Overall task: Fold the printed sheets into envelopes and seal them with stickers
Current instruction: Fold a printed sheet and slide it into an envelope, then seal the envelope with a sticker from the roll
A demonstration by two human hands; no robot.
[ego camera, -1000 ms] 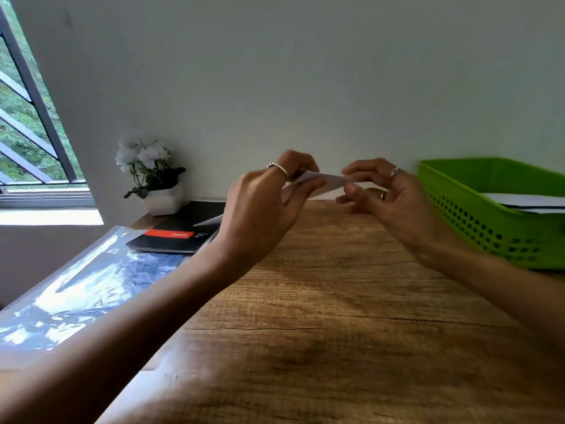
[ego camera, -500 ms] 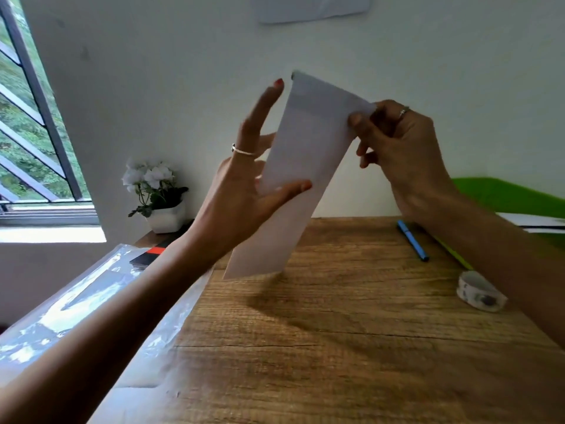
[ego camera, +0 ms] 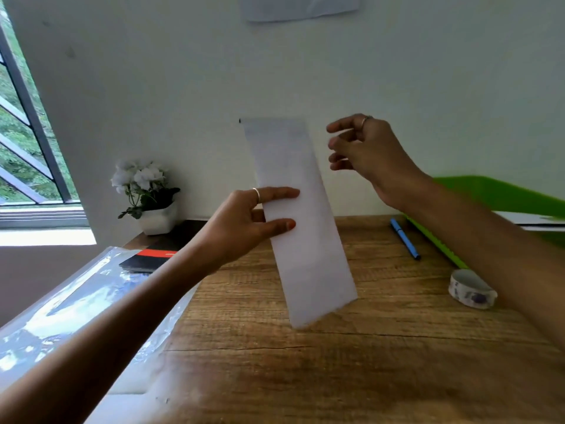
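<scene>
Wooden counter [ego camera: 336,362], grain running left to right. Near left edge: a clear plastic sleeve [ego camera: 76,310], glossy with reflections, lying flat and hanging partly over the edge.

Mid-counter, raised in the air: a folded sheet [ego camera: 302,221], long narrow white strip, held roughly upright with its lower end tilted toward the right. Lower end clear of the counter top. Faint grey print shows through near the upper end.

Left hand [ego camera: 244,221] grasps the sheet at its left edge about halfway up, thumb on the near face, fingers behind; a ring on one finger. Right hand [ego camera: 367,151] is released, fingers loosely curled, holding nothing, just beside the sheet's upper right edge but apart from it; a ring on one finger here too.

Right side of counter: a tape roll [ego camera: 472,289], white with bluish pattern, lying on its flat side. Beyond it a blue pen [ego camera: 405,238], pointing toward the far edge. Just right of the pen, a green basket [ego camera: 501,194], blurred; white paper shows in it.

Far left corner: a black book [ego camera: 162,252] with a red band, partly under the plastic sleeve. Behind it a white pot of white flowers [ego camera: 146,194] against the wall.

Window [ego camera: 24,148] with dark bars at far left, greenery outside. A sheet of paper [ego camera: 299,6] on the wall, top of view.
</scene>
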